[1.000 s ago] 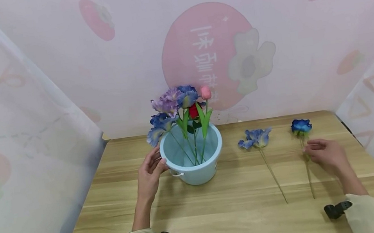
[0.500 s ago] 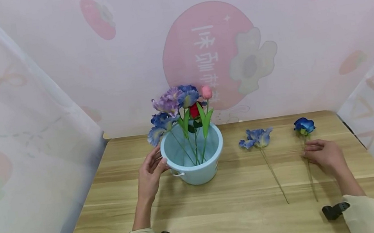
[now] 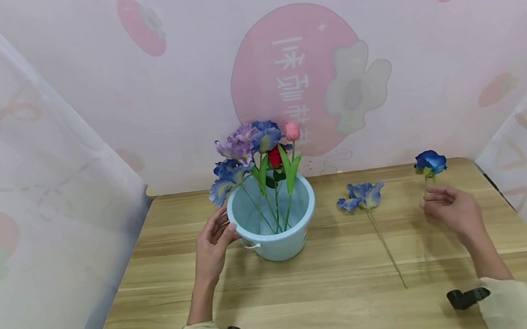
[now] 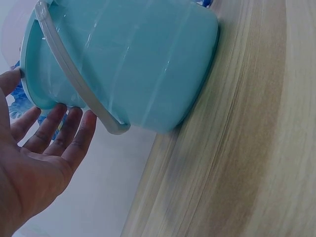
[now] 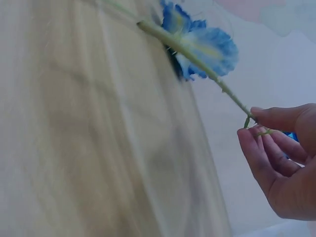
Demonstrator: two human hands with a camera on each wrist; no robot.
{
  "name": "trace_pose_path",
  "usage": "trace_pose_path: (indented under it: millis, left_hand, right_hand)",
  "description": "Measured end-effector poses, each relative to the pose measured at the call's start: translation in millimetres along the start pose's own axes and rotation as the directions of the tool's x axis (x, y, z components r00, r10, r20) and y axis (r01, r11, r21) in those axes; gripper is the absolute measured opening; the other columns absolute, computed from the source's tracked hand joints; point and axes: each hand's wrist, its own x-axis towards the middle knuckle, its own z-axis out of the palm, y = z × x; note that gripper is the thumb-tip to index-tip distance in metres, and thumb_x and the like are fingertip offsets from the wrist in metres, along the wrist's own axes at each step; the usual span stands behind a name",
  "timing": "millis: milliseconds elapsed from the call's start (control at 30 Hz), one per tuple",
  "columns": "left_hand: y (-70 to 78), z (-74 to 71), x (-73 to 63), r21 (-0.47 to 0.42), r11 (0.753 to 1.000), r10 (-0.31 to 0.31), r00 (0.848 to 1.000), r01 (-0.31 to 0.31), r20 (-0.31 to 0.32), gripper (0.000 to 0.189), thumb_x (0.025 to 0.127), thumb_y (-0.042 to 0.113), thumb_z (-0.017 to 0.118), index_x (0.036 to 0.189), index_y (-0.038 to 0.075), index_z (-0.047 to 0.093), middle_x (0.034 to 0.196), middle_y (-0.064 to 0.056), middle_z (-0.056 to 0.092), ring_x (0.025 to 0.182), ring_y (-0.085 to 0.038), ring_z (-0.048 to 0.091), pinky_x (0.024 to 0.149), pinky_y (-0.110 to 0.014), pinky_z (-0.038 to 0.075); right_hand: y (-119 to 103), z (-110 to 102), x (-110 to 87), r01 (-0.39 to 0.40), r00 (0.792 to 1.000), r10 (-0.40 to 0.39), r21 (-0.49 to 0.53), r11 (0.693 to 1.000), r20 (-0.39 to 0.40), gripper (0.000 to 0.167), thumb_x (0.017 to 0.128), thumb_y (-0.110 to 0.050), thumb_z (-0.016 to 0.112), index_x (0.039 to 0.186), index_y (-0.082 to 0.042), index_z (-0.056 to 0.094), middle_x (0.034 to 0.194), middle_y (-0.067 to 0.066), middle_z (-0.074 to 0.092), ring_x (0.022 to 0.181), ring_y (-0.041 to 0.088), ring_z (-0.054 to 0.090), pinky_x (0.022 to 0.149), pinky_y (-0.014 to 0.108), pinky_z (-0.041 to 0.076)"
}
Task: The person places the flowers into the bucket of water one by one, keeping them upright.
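Observation:
In the head view a light blue bucket (image 3: 279,248) stands on the table, holding several artificial flowers. My left hand (image 3: 212,249) rests against its left side, thumb at the rim. The left wrist view shows the fingers (image 4: 79,138) extended and touching the bucket below the rim, beside the white handle (image 4: 74,74). Over the right of the table, my right hand (image 3: 452,212) holds a blue artificial rose (image 3: 430,163) upright. Its green stem (image 5: 197,59) is pinched between thumb and fingers in the right wrist view; the bloom is mostly hidden there.
A blue iris (image 3: 366,195) lies on the wooden table (image 3: 342,309) between bucket and right hand. Purple and blue irises (image 3: 238,144), a pink tulip (image 3: 292,130) and a red flower (image 3: 276,156) rise from the bucket. A printed curtain (image 3: 183,86) stands behind the table.
My right hand has lifted the blue rose off the table, its bloom rising and tipping upright. My left hand has stayed at the bucket, and the iris lies as before.

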Motion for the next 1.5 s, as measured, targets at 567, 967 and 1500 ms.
trace_pose_path:
  millis: [567,967,1500]
  left_hand:
    - [-0.7,-0.2,0.1,-0.002,1.0,0.0,1.0,0.0,-0.003,0.054,0.106,0.007,0.066,0.158,0.003,0.051,0.147,-0.03,0.06,0.124,-0.027,0.071,0.089,-0.028,0.068]
    - [-2.5,-2.6,0.5,0.005,1.0,0.004,1.0,-0.004,-0.003,0.054,0.107,0.008,0.066,0.158,0.004,0.051,0.147,-0.03,0.06,0.123,-0.025,0.071,0.089,-0.028,0.068]
    - [-2.2,-1.6,1.2,0.015,1.0,-0.005,1.0,0.005,-0.004,0.054,0.106,0.008,0.067,0.158,0.004,0.051,0.147,-0.03,0.06,0.121,-0.024,0.072,0.086,-0.024,0.067]
  right_hand:
    - [-55.4,20.1,1.7,0.127,0.991,-0.117,0.188,0.974,-0.065,0.038,0.1,-0.01,0.077,0.135,-0.01,0.062,0.106,-0.016,0.07,0.09,-0.006,0.071,0.078,0.017,0.065]
    - [-104.9,55.3,11.3,0.221,0.973,-0.171,0.398,0.891,-0.158,0.052,0.092,0.004,0.08,0.139,0.008,0.062,0.101,-0.003,0.074,0.084,0.001,0.075,0.073,0.018,0.066]
    - [-162.2,101.8,6.1,0.35,0.937,-0.321,0.373,0.859,-0.139,0.048,0.093,0.002,0.081,0.137,0.006,0.065,0.105,-0.002,0.073,0.091,0.006,0.073,0.077,0.022,0.068]
